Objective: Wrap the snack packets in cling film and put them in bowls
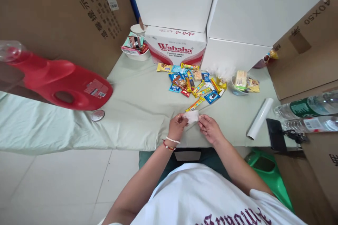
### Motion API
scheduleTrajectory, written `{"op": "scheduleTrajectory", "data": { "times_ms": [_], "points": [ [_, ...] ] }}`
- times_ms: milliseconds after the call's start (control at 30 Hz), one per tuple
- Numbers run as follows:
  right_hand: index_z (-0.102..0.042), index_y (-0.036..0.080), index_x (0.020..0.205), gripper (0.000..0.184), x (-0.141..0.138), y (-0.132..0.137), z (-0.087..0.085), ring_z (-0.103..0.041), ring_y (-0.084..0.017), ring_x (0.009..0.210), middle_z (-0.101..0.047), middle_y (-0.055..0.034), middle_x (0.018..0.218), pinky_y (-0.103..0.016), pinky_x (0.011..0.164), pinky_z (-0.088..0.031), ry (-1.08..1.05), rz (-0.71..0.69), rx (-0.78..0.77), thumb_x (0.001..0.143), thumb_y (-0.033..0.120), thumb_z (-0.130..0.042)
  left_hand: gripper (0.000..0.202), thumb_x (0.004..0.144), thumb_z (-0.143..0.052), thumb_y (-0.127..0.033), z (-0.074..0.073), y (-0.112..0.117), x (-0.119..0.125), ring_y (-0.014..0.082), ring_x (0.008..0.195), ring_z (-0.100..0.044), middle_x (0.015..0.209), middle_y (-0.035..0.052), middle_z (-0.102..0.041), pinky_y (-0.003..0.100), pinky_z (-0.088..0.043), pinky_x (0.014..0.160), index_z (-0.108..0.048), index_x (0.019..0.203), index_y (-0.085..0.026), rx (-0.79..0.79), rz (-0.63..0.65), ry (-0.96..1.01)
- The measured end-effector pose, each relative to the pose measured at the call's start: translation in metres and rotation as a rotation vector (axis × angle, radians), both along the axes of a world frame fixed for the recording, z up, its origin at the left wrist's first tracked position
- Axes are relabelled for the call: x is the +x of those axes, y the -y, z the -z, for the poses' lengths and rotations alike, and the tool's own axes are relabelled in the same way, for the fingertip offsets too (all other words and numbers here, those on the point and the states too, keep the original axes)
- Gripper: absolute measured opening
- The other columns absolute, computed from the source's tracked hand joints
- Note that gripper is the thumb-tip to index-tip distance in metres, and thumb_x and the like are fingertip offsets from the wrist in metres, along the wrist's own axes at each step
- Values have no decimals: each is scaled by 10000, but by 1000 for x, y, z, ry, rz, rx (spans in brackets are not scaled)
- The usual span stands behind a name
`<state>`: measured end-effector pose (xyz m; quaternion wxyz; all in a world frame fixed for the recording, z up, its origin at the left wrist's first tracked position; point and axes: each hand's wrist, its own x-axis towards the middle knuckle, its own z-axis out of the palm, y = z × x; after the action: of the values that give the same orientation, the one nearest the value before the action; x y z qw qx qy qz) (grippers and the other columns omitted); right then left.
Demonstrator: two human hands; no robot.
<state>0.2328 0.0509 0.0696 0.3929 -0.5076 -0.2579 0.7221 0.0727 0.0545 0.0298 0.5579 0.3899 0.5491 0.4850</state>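
Between my two hands is a small white packet (192, 116), held over the front of the cloth-covered table (137, 105). My left hand (178, 125) pinches its left end, fingers closed. At its right end, the fingertips of my right hand (209, 127) are closed on the edge. What the packet contains cannot be made out. Just beyond it lies a loose pile of small wrapped snacks (182, 81) in blue, yellow, brown and red wrappers. A yellow stick-shaped snack packet (195, 104) is the nearest of these to my hands.
A red jug (66, 81) lies at left beside a round lid (97, 115). Behind stand a Wahaha carton (176, 45) and a bowl of packets (136, 54). Rightward are a clear bowl (239, 89), a white roll (260, 119), a black phone (276, 135) and plastic bottles (314, 107).
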Motion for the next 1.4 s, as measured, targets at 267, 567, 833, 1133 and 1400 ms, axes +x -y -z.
{"op": "scheduleTrajectory", "data": {
  "times_ms": [267, 567, 833, 1133, 1400],
  "points": [
    [-669, 257, 964, 410, 10, 4, -2, -515, -137, 703, -648, -10, 937, -248, 590, -439, 511, 100, 489, 709, 520, -854, 533, 675, -822, -642, -5, 10, 2, 79, 492, -371, 513, -84, -420, 243, -296, 503, -495, 651, -221, -85, 2, 53],
    [-788, 226, 903, 423, 32, -4, 7, -533, -143, 729, -685, -20, 878, -245, 612, -436, 206, 90, 261, 687, 579, -874, 445, 694, -817, -593, 1, 17, -28, 92, 574, -470, 646, -52, -557, 238, -397, 578, -625, 795, -204, -106, 13, 132],
    [-755, 223, 896, 447, 66, 0, 12, -510, -152, 569, -629, -3, 703, -276, 507, -416, 465, 79, 254, 734, 637, -795, 428, 727, -797, -580, 5, 21, -63, 116, 600, -519, 669, -5, -630, 246, -411, 586, -722, 840, -174, -43, 162, -87],
    [-738, 359, 941, 364, 143, 32, 75, -744, -389, 1025, -785, -106, 1105, -541, 858, -594, 1360, -35, 541, 867, 593, -469, 138, 889, -563, -253, -17, -143, -198, 211, 874, -624, 939, 77, -675, 351, -490, 906, -687, 882, -191, 45, -172, -883],
    [-729, 360, 927, 350, 141, 41, 90, -765, -383, 941, -792, -96, 1040, -552, 781, -620, 1433, -47, 583, 877, 566, -450, 697, 836, -595, -107, -38, -303, -235, 301, 1324, -543, 1568, 165, -464, 405, -358, 1162, -459, 1518, -149, 85, -72, -1207]
  ]
}}
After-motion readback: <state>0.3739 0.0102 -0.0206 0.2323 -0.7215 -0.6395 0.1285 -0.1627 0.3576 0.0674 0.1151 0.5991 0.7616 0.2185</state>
